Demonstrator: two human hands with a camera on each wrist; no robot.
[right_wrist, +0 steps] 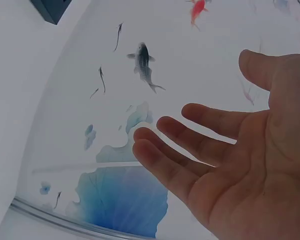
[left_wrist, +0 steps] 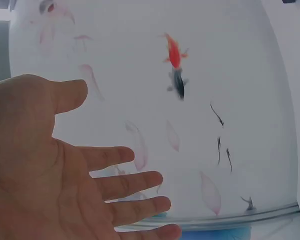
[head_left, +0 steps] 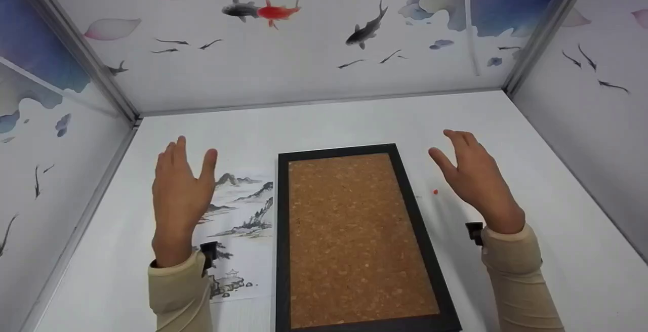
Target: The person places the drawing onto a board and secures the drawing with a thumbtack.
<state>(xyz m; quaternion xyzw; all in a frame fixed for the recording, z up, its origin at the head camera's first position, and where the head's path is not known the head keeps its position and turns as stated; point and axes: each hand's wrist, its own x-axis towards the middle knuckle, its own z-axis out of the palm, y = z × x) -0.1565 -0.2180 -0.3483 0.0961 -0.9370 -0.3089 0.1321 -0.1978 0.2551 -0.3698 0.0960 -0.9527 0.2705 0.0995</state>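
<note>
While both hands hang raised and spread, nothing is gripped: left hand holds its thumb well away from extended fingers, above the ink-landscape sheet; right hand is likewise spread, fingers slightly bent, to the right of the framed cork board. Board lies flat on the white table, between the two hands. Sheet lies just beside its left edge; cannot tell whether it runs underneath.

Handling estimate: board probably stiff and fairly light for its size; cork face likely grippy but prone to crumbling if scraped; black frame perhaps smoother. Best hold: opposite long sides of the frame, fingertips under the edge. Sheet likely thin, easily creased; take it by the corners.
</note>
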